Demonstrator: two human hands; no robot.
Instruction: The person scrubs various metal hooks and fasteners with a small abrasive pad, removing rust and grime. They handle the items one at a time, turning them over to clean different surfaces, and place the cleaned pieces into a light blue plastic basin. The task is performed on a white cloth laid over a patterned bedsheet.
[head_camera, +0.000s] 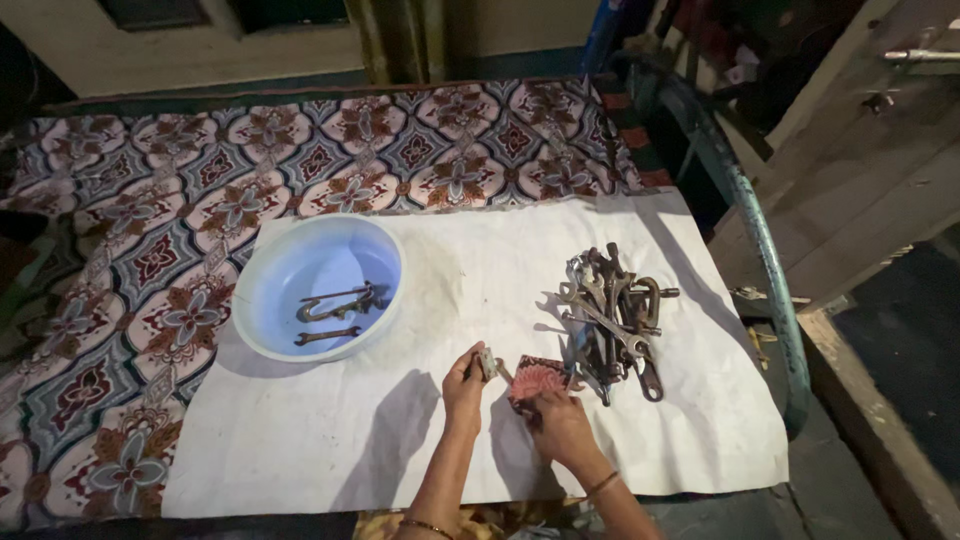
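Pinched in the left hand (466, 382) is a small metal tool (487, 362); the right hand (560, 425) grips a reddish cloth (537, 379), probably sandpaper. Three tools (335, 310) lie in the bowl (262, 290), while the pile (615, 318) waits.

Both forearms come up from the bottom edge, bare, each with a thin bangle near the wrist. The left hand (466, 378) is raised with the wrist bent, its fingers curled in and pinched shut at the top. The right hand (558, 420) lies lower and just beside it, back of the hand up, fingers folded forward in a closed grasp, forearm angled in from the lower right
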